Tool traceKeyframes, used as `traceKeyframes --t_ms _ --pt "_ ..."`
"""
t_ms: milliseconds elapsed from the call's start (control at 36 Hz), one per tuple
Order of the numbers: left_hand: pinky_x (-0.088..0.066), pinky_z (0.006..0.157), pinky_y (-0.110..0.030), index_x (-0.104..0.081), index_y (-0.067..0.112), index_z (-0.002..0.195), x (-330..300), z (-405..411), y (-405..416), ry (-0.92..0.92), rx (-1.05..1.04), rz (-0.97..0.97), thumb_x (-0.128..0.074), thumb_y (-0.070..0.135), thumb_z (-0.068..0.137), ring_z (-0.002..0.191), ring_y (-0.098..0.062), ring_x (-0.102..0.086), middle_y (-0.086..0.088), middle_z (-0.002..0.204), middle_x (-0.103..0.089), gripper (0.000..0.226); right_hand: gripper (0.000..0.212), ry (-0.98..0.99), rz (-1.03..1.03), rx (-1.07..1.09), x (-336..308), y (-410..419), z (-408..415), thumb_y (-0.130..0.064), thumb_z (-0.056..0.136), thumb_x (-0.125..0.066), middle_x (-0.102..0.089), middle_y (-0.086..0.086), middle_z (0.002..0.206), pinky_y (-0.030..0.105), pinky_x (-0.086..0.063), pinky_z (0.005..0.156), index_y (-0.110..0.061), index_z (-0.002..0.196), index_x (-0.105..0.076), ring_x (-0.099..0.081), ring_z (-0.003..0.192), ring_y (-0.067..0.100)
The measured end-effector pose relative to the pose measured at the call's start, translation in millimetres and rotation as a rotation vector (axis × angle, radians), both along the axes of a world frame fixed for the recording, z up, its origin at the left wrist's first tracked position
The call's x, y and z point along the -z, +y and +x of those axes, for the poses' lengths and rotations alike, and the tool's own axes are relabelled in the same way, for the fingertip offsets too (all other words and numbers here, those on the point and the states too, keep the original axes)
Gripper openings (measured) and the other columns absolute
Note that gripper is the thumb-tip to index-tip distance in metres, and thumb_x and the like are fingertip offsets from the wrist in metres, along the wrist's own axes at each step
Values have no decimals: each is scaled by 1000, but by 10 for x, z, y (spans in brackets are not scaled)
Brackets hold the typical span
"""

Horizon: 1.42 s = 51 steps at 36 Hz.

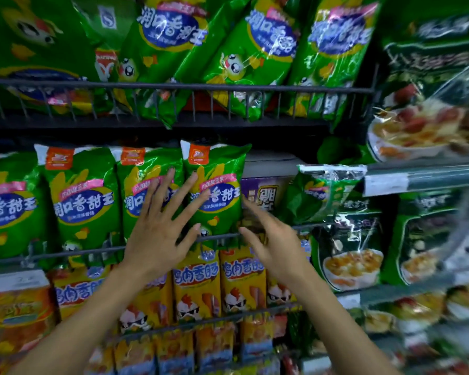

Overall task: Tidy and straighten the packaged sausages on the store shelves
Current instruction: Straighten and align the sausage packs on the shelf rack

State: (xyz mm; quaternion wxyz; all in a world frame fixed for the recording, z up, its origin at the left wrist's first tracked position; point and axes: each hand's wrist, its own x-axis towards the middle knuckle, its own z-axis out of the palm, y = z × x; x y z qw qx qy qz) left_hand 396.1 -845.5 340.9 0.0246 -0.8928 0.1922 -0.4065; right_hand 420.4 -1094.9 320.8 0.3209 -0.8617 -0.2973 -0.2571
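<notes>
where right hand (275, 239) blurs — fingers unclear.

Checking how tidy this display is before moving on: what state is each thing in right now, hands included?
Left hand: open, fingers spread over the green packs.
Right hand: open, fingers relaxed, holding nothing.
Middle-shelf green packs: upright, side by side.
Top-shelf green packs: leaning, uneven.
Purple box: behind the row, partly hidden.
Loose green pack: tilted, crumpled.
Yellow packs: upright in a row.

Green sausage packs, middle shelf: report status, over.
Left hand open, fingers spread on green packs. Right hand open, at the row's right end. Purple pack beside it.
</notes>
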Motion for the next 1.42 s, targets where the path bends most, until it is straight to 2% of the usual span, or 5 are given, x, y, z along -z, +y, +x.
traceKeyframes --t_ms 278,500,806,1306,1417 --pt "-30 121 -42 -50 17 146 42 -137 -708 -19 353 -360 -60 24 98 145 -18 -37 4 150 -47 49 30 -203 451 80 163 -1067 -227 -11 93 -69 -69 -12 118 29 -54 95 -19 122 -67 -64 113 3" --pt "-25 123 -43 2 59 152 -78 22 -1762 472 271 -775 -61 68 83 152 -6 -17 24 165 -10 94 67 154 541 15 96 -1362 -59 -34 91 -70 -55 -18 138 34 -49 106 -33 150 -39 -54 128 2" --pt "-33 91 -3 -30 61 126 -203 374 -2134 492 172 -961 -80 56 72 114 15 -44 44 118 -39 73 65 269 407 -17 -29 -1310 310 -39 99 -58 -60 -12 136 21 -51 98 -34 155 -26 -58 121 3" --pt "-57 95 -44 -65 20 122 -527 -122 -1985 202 415 -1340 -89 41 67 110 -15 -70 5 113 -75 64 83 303 631 -315 -314 -1148 -26 -46 84 -70 -40 -34 148 35 -35 117 -50 153 -24 -36 140 -9" --pt "-48 76 -3 -60 44 94 -353 -360 -2001 259 338 -1293 -86 25 69 88 24 -60 44 84 -65 40 79 445 502 -322 -128 -1186 -250 -50 77 -74 -45 -39 142 25 -41 112 -57 145 -34 -41 132 -15"
